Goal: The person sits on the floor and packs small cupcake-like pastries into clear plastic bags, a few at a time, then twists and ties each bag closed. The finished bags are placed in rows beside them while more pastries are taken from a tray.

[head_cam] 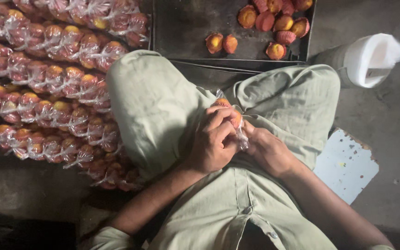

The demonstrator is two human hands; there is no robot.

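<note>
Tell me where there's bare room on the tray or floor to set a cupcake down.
The dark tray is bare across its left and middle, up to the two cupcakes near its front. Its right end is crowded with cupcakes. The floor right of the white bucket is bare. The left side is filled with bagged cupcakes.

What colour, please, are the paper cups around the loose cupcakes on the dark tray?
Reddish-pink paper cups, golden-orange tops, on the dark tray; head view.

Bagged cupcakes (52,88) are stacked in rows on the floor at left; loose cupcakes (274,23) are spread on the tray (186,32) ahead; the roll (366,60) is placed right of it.
</note>
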